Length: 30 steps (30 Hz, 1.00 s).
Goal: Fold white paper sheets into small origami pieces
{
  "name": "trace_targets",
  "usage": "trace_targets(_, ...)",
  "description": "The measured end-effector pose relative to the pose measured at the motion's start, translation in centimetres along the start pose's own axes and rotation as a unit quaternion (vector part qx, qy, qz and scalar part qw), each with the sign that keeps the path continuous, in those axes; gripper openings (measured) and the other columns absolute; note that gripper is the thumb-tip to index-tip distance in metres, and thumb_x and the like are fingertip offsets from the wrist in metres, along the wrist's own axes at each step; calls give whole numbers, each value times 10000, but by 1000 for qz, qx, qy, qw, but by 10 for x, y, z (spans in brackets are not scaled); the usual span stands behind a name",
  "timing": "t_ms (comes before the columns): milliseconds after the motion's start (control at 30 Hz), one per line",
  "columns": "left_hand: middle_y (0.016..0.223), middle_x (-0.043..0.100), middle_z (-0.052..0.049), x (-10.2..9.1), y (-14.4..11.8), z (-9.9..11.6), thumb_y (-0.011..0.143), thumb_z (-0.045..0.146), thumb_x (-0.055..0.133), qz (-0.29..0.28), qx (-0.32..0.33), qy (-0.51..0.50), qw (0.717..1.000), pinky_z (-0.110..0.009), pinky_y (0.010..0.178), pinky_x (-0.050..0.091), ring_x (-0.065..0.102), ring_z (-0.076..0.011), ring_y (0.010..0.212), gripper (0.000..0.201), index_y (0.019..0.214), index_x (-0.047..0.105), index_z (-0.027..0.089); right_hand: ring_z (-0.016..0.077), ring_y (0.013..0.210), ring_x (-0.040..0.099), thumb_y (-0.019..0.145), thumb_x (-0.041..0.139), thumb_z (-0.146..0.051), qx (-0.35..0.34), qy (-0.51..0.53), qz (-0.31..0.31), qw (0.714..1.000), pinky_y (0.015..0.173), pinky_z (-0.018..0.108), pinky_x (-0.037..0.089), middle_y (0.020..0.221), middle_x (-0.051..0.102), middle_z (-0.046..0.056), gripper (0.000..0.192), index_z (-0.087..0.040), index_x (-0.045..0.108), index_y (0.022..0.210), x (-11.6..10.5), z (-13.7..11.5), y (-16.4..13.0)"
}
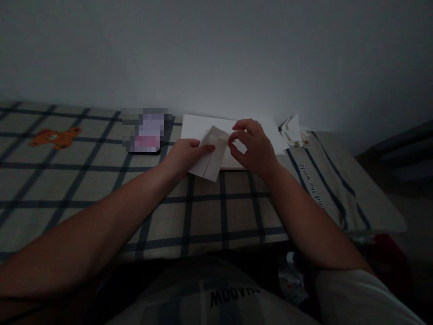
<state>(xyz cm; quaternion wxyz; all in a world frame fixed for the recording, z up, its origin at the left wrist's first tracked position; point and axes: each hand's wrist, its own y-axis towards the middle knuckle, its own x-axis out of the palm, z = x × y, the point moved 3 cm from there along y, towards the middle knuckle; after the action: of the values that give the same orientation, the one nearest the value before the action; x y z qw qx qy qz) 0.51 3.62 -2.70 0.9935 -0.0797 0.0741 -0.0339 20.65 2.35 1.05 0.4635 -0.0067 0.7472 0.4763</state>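
A creased piece of paper (210, 163) is pinched in my left hand (185, 155), with the thumb lying across its face. At the paper's upper right corner, my right hand (254, 146) has its thumb and forefinger brought together on the edge. The paper tilts above a white notebook (194, 125), whose pages lie flat on the checked cloth (169, 216). Both hands hide part of the notebook.
A phone (149, 133), its screen blurred, lies left of the notebook. Folded paper (292, 131) sits at its right. An orange bear figure (56, 137) is far left. A plastic bottle (291, 277) stands below the table edge. A wall rises behind.
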Motion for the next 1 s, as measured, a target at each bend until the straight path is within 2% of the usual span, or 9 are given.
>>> trace_targets(133,704,740,-74,0,0,-2,658,452,810,0,24,23,999,-288,472,457,659,-215,582,248,701,742,218,258,1077,564,920,615,-233,3,-22,-18,1000,934,446,467,1187,627,99,104,-246,660,1014,4,-2,-1)
trace_targets(300,731,750,-70,1,-3,2,628,389,828,-7,22,26,999,-289,484,456,653,-210,588,203,710,751,220,225,932,608,959,572,-250,29,-10,14,999,853,395,496,933,670,70,103,-224,650,897,3,-2,0)
trace_targets(467,694,734,-62,1,-4,6,621,369,811,0,27,48,998,-281,473,432,632,-205,577,171,675,743,222,199,862,600,950,559,-249,57,40,16,997,784,362,512,903,655,61,89,-220,619,891,2,-2,1)
trace_targets(633,744,744,-79,-2,0,4,646,387,799,-6,19,34,999,-300,500,456,647,-217,600,178,687,742,224,230,966,596,904,569,-207,22,62,6,998,854,405,512,980,630,75,62,-233,620,929,-3,-4,2)
trace_targets(767,723,742,-89,-3,2,5,652,375,801,-19,12,2,1000,-300,495,456,646,-221,592,177,659,720,218,260,1022,574,830,597,-165,10,23,-19,1000,913,456,482,1065,615,77,137,-250,631,932,-5,-4,1)
trace_targets(900,698,726,-69,-3,-2,9,671,399,785,-8,30,54,998,-293,506,450,640,-213,590,187,667,725,222,268,1062,555,847,616,-197,9,-15,-39,999,936,453,463,1176,601,91,127,-245,645,961,-1,-7,0)
trace_targets(1000,681,711,-49,-3,-5,11,679,393,771,-5,46,86,995,-281,507,434,634,-202,592,175,680,734,222,259,1057,560,901,623,-244,23,-14,-43,999,931,432,467,1182,603,94,129,-245,662,1024,4,-9,-1)
